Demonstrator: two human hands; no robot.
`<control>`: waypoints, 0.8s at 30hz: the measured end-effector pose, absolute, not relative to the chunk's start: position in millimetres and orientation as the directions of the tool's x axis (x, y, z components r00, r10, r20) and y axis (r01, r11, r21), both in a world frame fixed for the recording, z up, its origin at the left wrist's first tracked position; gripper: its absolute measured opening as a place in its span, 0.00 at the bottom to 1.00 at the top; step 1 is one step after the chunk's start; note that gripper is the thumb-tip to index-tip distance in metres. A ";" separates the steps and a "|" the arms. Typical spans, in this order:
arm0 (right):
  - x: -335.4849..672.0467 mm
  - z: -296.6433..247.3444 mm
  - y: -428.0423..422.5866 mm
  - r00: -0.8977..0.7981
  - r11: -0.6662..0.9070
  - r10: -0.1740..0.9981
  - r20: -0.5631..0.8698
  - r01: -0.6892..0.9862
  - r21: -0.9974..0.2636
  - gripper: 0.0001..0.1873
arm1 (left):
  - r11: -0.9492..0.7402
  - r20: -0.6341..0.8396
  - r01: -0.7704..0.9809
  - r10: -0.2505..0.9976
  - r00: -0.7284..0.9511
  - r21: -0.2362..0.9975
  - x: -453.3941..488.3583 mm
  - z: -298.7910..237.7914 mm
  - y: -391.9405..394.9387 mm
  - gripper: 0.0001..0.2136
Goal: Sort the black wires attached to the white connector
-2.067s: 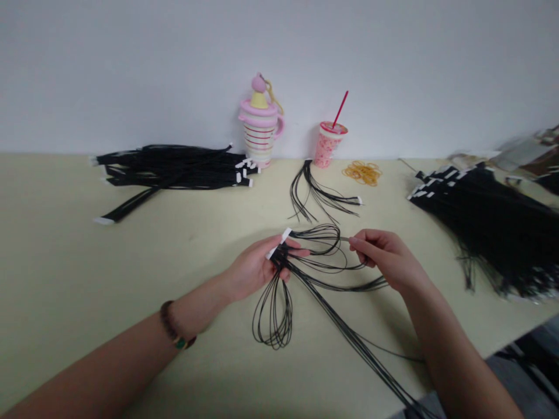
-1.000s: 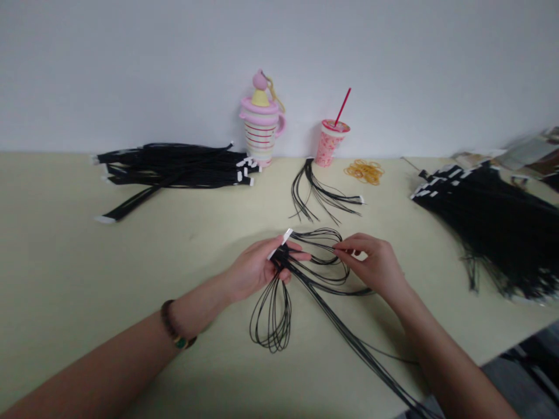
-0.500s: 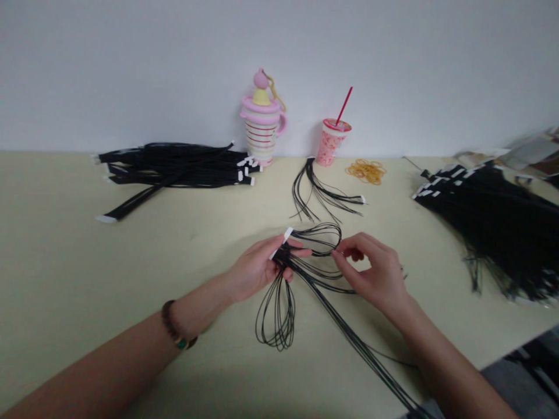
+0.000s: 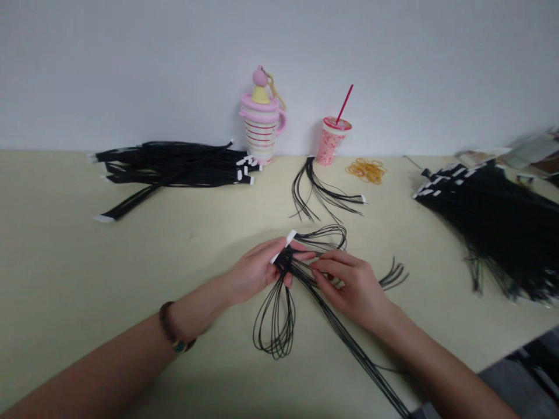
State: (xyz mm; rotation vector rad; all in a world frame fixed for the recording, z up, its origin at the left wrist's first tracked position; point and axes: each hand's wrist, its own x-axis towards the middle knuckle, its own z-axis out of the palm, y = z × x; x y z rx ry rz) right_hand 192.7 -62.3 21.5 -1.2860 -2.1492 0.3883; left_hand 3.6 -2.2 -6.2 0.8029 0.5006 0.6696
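At far left, a pile (image 4: 174, 166) of black, white-ended wire sets lies near the wall, beside the mug (image 4: 259, 132). Your left hand (image 4: 257, 272) is closed around the bundle (image 4: 286, 259), thumb by its white end, over mid-table. The bundle looks partly done: one group hangs in a loop below that hand and another curves back above it, while a long run stretches unlooped to the lower right. Behind are a small set (image 4: 311, 169) and the cup (image 4: 331, 141). Your right hand (image 4: 351, 285) has its fingertips pinched on some of the bundle's wires; loose ends poke out beyond it. The bands (image 4: 365, 170) lie farther right; none shows on the bundle. At far right is a heap (image 4: 493, 215) of similar sets; whether they're finished can't be told. No brand, label or writing is legible.
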 end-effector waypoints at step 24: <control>189.2 16.2 -65.9 -0.404 0.522 0.849 0.341 0.738 -0.427 0.09 | 0.540 -0.172 -0.361 0.704 0.689 0.760 3.3 -6.6 -2.8 0.14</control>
